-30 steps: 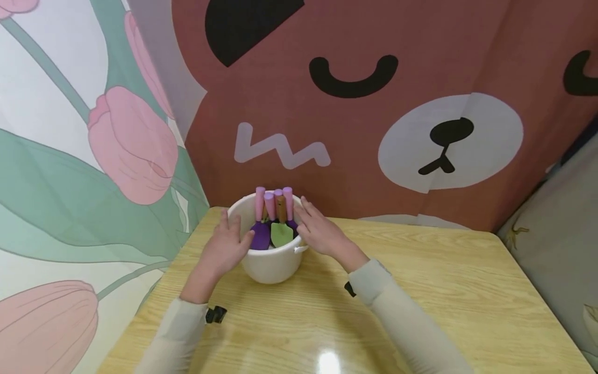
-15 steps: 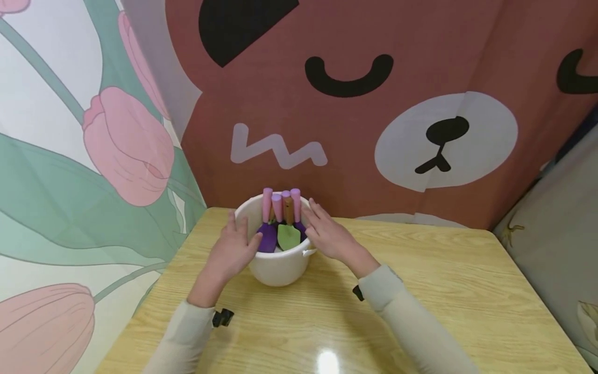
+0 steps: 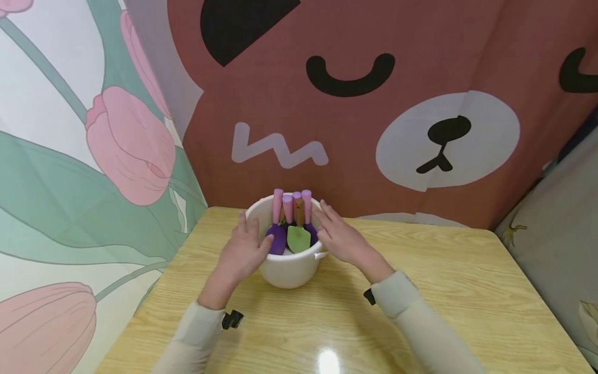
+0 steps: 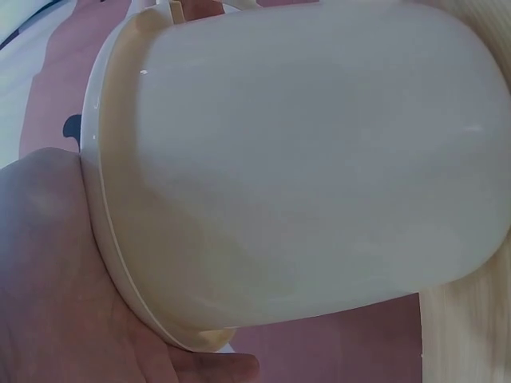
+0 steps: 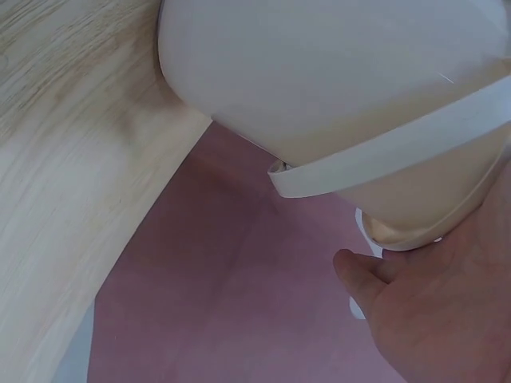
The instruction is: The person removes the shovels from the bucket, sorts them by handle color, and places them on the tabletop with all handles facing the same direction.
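Note:
A white bucket [image 3: 288,272] stands upright on the wooden table between my hands. Several small shovel-like tools lean in it, handles up: some have pink handles [image 3: 277,205] and purple blades [image 3: 278,240], and one has a green blade [image 3: 299,239] below a brown handle [image 3: 299,213]. My left hand [image 3: 243,252] rests along the left rim, thumb toward the near rim, fingers extended. On the other side my right hand [image 3: 344,241] lies against the right rim, fingers fairly straight. Both wrist views show the bucket's outer wall [image 4: 319,159] close up, with a white handle strap [image 5: 399,155] at right.
The wooden table [image 3: 420,291] extends to the right and toward me. Behind it hangs a cloth with a brown bear face [image 3: 280,62]. A tulip-patterned cloth [image 3: 131,150] is on the left, and grey fabric [image 3: 551,208] on the right.
The bucket, with the tools inside, has moved to the right across the table. Both hands have moved right along with it, keeping their places at its rim.

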{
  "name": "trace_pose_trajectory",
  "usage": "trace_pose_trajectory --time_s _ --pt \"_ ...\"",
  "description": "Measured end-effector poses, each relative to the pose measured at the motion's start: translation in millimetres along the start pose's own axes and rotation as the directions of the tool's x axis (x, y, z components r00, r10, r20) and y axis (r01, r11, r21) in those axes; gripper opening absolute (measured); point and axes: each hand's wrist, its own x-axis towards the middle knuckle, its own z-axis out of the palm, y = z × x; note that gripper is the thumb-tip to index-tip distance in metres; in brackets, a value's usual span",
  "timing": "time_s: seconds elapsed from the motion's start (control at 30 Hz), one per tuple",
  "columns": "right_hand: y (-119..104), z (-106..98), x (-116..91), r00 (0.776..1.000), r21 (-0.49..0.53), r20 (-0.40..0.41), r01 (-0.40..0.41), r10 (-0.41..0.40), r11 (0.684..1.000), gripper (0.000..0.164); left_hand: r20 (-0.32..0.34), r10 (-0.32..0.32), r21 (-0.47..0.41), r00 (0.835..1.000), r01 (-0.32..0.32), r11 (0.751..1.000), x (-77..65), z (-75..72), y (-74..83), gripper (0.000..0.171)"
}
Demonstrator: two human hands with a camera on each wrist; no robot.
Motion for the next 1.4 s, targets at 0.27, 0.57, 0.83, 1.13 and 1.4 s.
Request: trace_pose_trajectory --time_s 0.27,0.57,0.83,1.13,1.4 --pt "5 -4 -10 1.0 0.019 -0.008 -0.007 0.007 1.0 0.061 -0.01 0.021 0.011 1.0 -0.021 1.0 -0.5 4.4 8.5 0.077" --pt "12 -8 -18 1.0 0.019 -0.018 -0.013 0.013 1.0 0.06 -0.007 0.016 0.02 1.0 -0.015 1.0 -2.7 6.8 19.6 0.077" --pt "18 -11 -30 0.999 0.024 -0.036 -0.031 0.032 0.999 0.062 0.002 0.035 0.011 0.999 -0.035 0.999 -2.3 11.9 28.9 0.077" --pt "24 -16 -44 0.997 0.025 -0.062 -0.048 0.049 0.999 0.062 0.008 0.064 0.011 0.998 -0.064 0.998 -1.4 18.1 38.7 0.077" --pt "29 -18 -54 0.995 0.033 -0.075 -0.063 0.065 0.997 0.061 0.014 0.072 0.009 0.997 -0.072 0.997 -4.2 21.7 48.4 0.077"
